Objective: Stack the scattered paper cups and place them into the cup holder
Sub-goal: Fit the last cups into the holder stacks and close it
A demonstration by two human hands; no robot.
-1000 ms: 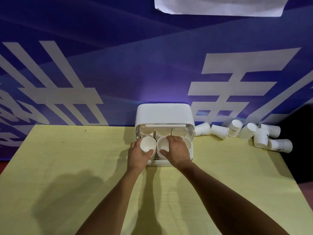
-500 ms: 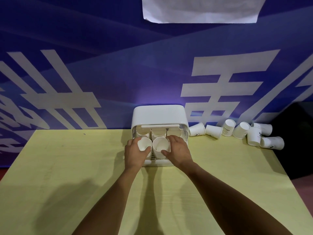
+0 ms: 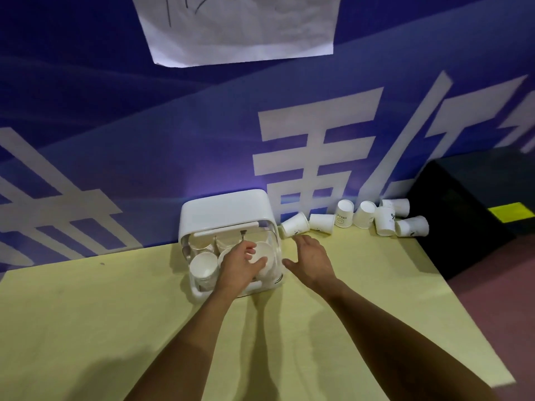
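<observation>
L hand [image 3: 240,267] lies over the front cups in the white cup holder [image 3: 223,212] at the table's back edge, fingers curled by the rim of the front-right cup [image 3: 265,251]; can't tell if they grip it. R hand [image 3: 311,261] hovers just right of the holder, fingers spread wide, w/ loose paper cups [image 3: 365,215] tipped along the back-right edge beyond. Pale yellow table [image 3: 86,328]; blue banner [image 3: 115,125] w/ white characters behind, black box [image 3: 463,212] at right.

Left hand [image 3: 238,269] on cups [image 3: 202,266] in cup holder [image 3: 223,209], right hand [image 3: 311,260] splayed
</observation>
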